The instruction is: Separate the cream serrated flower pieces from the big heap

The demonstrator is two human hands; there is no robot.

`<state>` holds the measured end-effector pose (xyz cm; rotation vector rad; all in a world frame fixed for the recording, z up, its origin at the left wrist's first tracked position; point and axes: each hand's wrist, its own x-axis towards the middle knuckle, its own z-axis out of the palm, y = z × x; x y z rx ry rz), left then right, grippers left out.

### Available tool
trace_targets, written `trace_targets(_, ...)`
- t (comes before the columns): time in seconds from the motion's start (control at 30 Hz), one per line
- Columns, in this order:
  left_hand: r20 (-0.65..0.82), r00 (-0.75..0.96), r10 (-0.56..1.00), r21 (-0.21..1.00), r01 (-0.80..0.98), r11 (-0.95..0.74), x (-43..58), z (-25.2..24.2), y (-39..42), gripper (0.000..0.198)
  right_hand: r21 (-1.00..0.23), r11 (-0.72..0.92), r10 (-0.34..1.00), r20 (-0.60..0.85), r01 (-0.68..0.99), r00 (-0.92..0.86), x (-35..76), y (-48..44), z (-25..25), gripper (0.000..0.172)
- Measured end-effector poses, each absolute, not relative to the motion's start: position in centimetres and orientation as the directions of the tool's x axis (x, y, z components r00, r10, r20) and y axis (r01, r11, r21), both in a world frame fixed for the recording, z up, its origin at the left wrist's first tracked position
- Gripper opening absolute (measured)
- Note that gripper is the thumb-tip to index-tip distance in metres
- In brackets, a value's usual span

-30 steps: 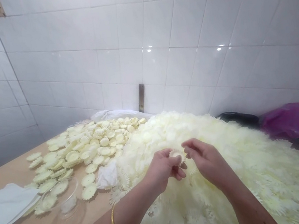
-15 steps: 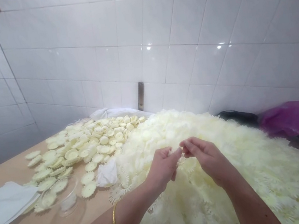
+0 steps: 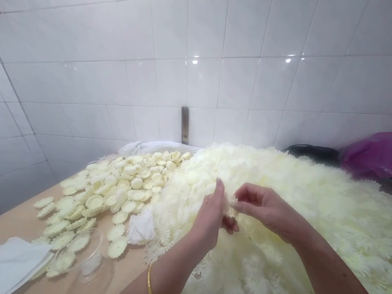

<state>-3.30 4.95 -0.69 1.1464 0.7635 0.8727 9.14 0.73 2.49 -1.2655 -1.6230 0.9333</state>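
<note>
In the head view, my left hand point(image 3: 211, 216) is curled, thumb raised, around a small pale yellow flower piece point(image 3: 230, 201) that is mostly hidden by my fingers. From the other side my right hand point(image 3: 264, 208) pinches the edge of the same piece between thumb and fingertips. Both hands are just above a large heap of loose pale yellow fringed flower pieces point(image 3: 323, 211). Stacked flower discs point(image 3: 95, 201) with toothed rims lie to the left of the heap.
A clear dish point(image 3: 81, 250) with something white in it stands on the tan table point(image 3: 127, 280). White sheets point(image 3: 8, 268) and a crumpled white tissue point(image 3: 141, 227) lie nearby. A purple plastic bag point(image 3: 385, 155) and a black item point(image 3: 311, 153) are at the right, against the tiled wall.
My left thumb has lifted away from the right fingertips, and my left hand has turned more upright. The right hand has shifted slightly down, its fingertips on the flower piece.
</note>
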Motion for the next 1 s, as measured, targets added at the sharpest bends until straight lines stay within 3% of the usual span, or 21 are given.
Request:
trace_targets(0.17,0.018,0.613,0.790,0.979,-0.171,0.110,-4.0,-0.2,4.7,0.044,-0.902,0.238,0.970,0.240,0.360,-0.039,9.8,0.8,2.4,0.019)
trace_targets(0.3,-0.012,0.586,0.811,0.987,-0.125,0.105,-4.2,-0.1,5.0,0.036,-0.898,0.226,0.972,0.235,0.377,-0.021,9.8,0.9,2.5,0.018)
trace_targets(0.47,0.088,0.579,0.810,0.977,-0.209,0.043,-3.8,-0.5,5.0,0.025,-0.886,0.215,0.970,0.244,0.411,0.020,9.7,1.0,2.4,0.015)
trace_targets(0.77,0.141,0.425,0.894,0.977,-0.206,-0.056,-3.6,-1.0,4.9,0.033,-0.869,0.299,0.947,0.322,0.394,-0.006,9.5,1.0,2.2,0.022)
trace_targets(1.0,0.181,0.440,0.880,0.977,-0.187,-0.107,-3.1,-1.4,4.4,0.032,-0.841,0.296,0.942,0.335,0.453,0.006,9.2,1.0,1.9,0.026)
